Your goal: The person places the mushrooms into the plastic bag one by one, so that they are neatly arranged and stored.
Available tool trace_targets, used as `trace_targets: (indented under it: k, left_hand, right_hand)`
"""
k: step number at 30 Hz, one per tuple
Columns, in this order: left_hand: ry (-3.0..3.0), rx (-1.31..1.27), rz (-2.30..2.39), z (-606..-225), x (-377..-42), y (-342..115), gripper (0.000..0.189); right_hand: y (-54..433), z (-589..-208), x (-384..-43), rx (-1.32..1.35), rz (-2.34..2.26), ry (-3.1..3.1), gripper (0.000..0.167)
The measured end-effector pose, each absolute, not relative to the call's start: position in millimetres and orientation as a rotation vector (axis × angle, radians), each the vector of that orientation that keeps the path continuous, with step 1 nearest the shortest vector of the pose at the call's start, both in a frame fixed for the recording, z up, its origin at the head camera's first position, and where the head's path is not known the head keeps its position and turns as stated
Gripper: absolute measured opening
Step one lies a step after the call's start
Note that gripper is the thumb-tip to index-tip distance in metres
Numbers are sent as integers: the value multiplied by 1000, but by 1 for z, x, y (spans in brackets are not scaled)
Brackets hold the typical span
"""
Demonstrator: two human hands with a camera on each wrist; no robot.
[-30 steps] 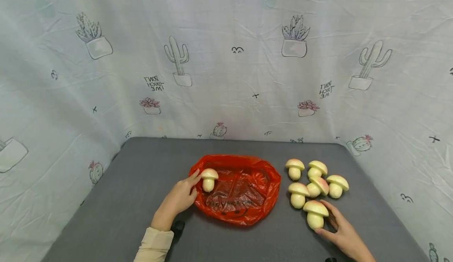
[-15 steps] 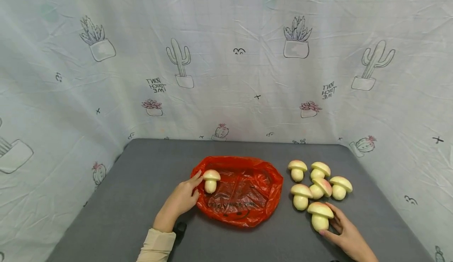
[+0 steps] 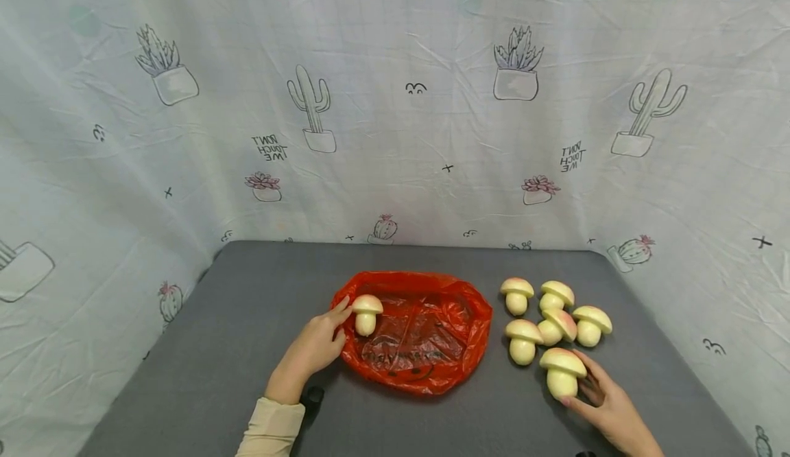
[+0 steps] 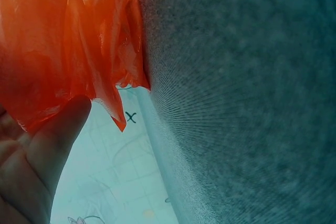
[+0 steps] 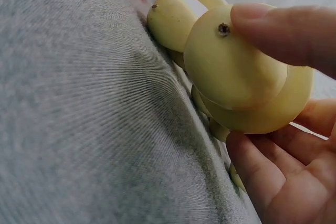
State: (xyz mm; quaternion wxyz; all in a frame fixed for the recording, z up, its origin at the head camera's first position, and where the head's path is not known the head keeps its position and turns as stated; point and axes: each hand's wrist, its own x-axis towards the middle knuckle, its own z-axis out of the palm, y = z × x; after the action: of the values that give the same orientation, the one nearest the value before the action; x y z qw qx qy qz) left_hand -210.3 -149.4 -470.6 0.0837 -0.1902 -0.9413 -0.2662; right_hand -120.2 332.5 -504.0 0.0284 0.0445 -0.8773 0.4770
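A red plastic bag (image 3: pixel 420 381) lies spread with its mouth facing up. My left hand (image 3: pixel 317 342) pinches its left rim; in the left wrist view the thumb (image 4: pixel 63 135) presses the outside of the bag (image 4: pixel 47 40), and most of the fingers are hidden behind it. Just inside that rim is a pale yellow mushroom (image 3: pixel 366 314), near the fingertips. At the right, my right hand (image 3: pixel 607 405) grips another mushroom (image 3: pixel 562 373) between thumb and fingers. The right wrist view shows the stem end of this mushroom (image 5: pixel 231 61) facing the camera, with the cap beyond.
Several more mushrooms cluster right of the bag, among them one at the near left (image 3: pixel 522 342) and one at the right (image 3: pixel 591 325). They stand on a grey table (image 3: pixel 271 292). A white cloth (image 3: pixel 395 127) printed with cacti hangs behind and along the sides.
My right hand has shifted slightly right with the mushroom, away from the rest of the cluster. The left hand and the bag keep their place.
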Motion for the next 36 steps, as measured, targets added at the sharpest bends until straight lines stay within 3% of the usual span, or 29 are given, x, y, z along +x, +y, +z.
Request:
trace_targets:
  k: [9, 36]
  left_hand:
    - [-2820, -558, -826, -471, -209, -151, 49]
    - [-2809, -571, -810, -470, -208, -150, 48]
  right_hand:
    - [330, -501, -121, 144, 1524, -2655, 78]
    - [284, -480, -133, 540, 1707, -2366, 71]
